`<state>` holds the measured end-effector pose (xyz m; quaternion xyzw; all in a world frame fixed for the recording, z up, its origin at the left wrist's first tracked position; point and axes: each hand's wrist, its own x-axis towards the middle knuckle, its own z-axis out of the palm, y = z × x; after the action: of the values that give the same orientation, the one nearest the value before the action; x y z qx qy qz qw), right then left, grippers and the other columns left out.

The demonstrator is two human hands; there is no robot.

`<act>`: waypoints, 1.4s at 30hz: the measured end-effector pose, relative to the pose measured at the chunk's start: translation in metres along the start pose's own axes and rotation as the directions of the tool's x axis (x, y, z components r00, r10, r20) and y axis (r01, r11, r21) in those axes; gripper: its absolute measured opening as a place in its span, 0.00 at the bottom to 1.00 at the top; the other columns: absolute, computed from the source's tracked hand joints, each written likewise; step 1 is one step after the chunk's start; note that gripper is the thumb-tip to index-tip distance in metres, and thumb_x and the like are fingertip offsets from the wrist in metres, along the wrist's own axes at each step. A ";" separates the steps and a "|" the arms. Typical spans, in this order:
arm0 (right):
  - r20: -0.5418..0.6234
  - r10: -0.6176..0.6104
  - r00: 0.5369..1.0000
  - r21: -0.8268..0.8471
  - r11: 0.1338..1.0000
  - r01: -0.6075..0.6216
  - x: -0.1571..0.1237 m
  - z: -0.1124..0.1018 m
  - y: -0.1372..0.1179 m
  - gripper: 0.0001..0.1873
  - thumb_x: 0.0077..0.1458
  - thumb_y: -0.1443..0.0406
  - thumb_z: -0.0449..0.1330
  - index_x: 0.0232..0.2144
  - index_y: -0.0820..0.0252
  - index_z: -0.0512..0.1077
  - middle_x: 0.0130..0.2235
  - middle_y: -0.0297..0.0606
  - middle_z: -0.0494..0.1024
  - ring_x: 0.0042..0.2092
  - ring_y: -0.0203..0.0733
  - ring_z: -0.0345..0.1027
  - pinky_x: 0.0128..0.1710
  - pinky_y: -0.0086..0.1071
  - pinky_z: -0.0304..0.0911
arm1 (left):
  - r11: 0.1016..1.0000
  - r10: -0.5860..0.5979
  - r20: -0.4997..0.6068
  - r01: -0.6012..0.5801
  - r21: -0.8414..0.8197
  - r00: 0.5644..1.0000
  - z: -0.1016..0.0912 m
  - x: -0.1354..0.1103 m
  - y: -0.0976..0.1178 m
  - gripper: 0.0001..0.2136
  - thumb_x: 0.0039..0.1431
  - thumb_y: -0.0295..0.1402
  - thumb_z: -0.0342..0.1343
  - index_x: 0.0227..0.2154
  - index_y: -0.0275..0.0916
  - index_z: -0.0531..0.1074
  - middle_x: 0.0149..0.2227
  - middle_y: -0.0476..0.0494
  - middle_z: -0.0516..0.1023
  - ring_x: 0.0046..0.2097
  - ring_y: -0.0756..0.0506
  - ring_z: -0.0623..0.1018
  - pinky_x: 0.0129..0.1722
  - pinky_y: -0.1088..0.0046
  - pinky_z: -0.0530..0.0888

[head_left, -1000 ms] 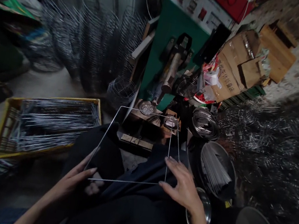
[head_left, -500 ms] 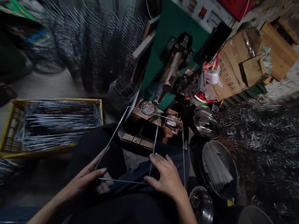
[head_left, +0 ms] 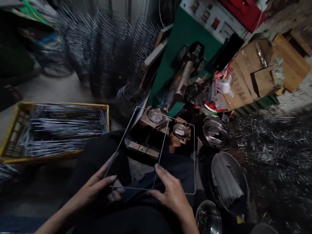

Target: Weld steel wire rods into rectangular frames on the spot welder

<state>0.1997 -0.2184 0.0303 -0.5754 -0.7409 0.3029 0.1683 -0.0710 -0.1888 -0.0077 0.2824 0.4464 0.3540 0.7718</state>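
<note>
A thin rectangular wire frame (head_left: 193,158) lies tilted over my lap, its far edge near the green machine (head_left: 180,54). My left hand (head_left: 94,192) grips the frame's near left corner, fingers curled round the wire. My right hand (head_left: 172,193) pinches a straight wire rod (head_left: 162,149) that runs across the frame from its near edge to its far edge. My dark trousers show beneath the frame.
A yellow crate (head_left: 9,138) of straight wires sits at the left. Stacked wire coils (head_left: 107,51) stand behind it. Metal bowls (head_left: 209,222) and a pan of rods (head_left: 227,178) are at the right, beside a heap of wire pieces (head_left: 285,152). Cardboard boxes (head_left: 246,79) sit behind.
My right hand slid the cross rod leftward along the frame, from its right side toward the middle. The frame shifted a little right and nearer the machine. My left hand kept its grip.
</note>
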 end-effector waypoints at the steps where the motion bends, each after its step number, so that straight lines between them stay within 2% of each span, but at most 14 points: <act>1: 0.003 -0.002 1.000 -0.002 1.000 0.002 0.001 0.002 -0.001 0.45 0.52 0.62 0.70 0.68 0.53 0.56 0.66 0.40 0.63 0.66 0.46 0.58 0.65 0.41 0.58 | 1.000 -0.003 -0.016 0.003 0.005 1.000 0.001 -0.001 0.001 0.51 0.53 0.38 0.65 0.71 0.44 0.35 0.25 0.42 0.81 0.23 0.42 0.79 0.21 0.74 0.74; 5: 0.040 -0.018 0.999 -0.029 0.999 0.019 0.004 0.005 -0.002 0.47 0.51 0.60 0.70 0.68 0.52 0.55 0.66 0.41 0.62 0.65 0.47 0.59 0.65 0.40 0.59 | 1.000 -0.021 -0.084 0.021 0.005 0.996 0.006 -0.006 0.007 0.52 0.47 0.37 0.69 0.70 0.47 0.42 0.23 0.46 0.80 0.22 0.43 0.78 0.20 0.75 0.74; 8: 0.056 -0.008 0.998 -0.044 0.999 0.011 0.002 0.006 -0.002 0.46 0.52 0.59 0.70 0.68 0.52 0.55 0.66 0.40 0.62 0.65 0.47 0.59 0.65 0.39 0.59 | 0.998 -0.061 -0.095 0.060 -0.015 0.994 0.009 -0.008 0.009 0.54 0.44 0.37 0.70 0.70 0.49 0.43 0.23 0.47 0.80 0.22 0.43 0.78 0.21 0.74 0.75; 16: 0.005 -0.034 0.999 -0.001 0.999 0.035 -0.007 0.010 -0.001 0.46 0.51 0.64 0.70 0.68 0.52 0.56 0.66 0.39 0.63 0.65 0.45 0.60 0.65 0.38 0.59 | 0.999 -0.023 -0.088 0.025 0.021 0.996 0.010 -0.017 0.005 0.52 0.49 0.38 0.67 0.71 0.46 0.40 0.22 0.46 0.79 0.22 0.43 0.78 0.21 0.75 0.75; 24: 0.005 -0.038 0.999 0.032 0.999 0.038 -0.007 -0.001 -0.012 0.46 0.50 0.67 0.71 0.67 0.51 0.56 0.66 0.40 0.62 0.65 0.47 0.59 0.65 0.40 0.59 | 0.998 0.005 -0.079 -0.010 -0.060 0.997 0.014 -0.022 0.010 0.53 0.48 0.39 0.69 0.71 0.46 0.40 0.22 0.47 0.79 0.21 0.43 0.77 0.20 0.75 0.73; 28: 0.000 -0.034 0.999 0.041 0.999 0.034 -0.006 -0.004 -0.013 0.46 0.49 0.68 0.71 0.67 0.52 0.58 0.66 0.39 0.63 0.65 0.46 0.59 0.65 0.39 0.58 | 0.998 -0.010 -0.100 0.004 -0.064 0.995 0.015 -0.023 0.011 0.53 0.48 0.38 0.69 0.71 0.47 0.41 0.23 0.47 0.80 0.22 0.43 0.78 0.22 0.72 0.75; 32: -0.003 -0.038 0.999 0.043 0.998 0.038 -0.004 -0.003 -0.010 0.47 0.48 0.69 0.71 0.67 0.52 0.58 0.66 0.40 0.63 0.65 0.47 0.59 0.65 0.40 0.58 | 0.999 0.008 -0.085 -0.011 -0.036 0.996 0.015 -0.023 0.013 0.50 0.51 0.39 0.67 0.71 0.48 0.40 0.23 0.47 0.79 0.23 0.44 0.78 0.22 0.74 0.74; 42: 0.006 -0.032 0.999 0.070 0.997 0.032 0.003 -0.012 -0.011 0.46 0.51 0.69 0.70 0.67 0.48 0.56 0.66 0.38 0.61 0.66 0.47 0.58 0.65 0.42 0.58 | 0.998 0.049 -0.083 -0.053 -0.037 0.995 0.014 -0.013 0.016 0.49 0.52 0.36 0.66 0.71 0.48 0.41 0.24 0.45 0.80 0.20 0.44 0.78 0.19 0.76 0.73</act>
<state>0.1978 -0.2144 0.0462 -0.5562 -0.7396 0.3279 0.1903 -0.0673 -0.1919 0.0168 0.2640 0.4634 0.3934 0.7489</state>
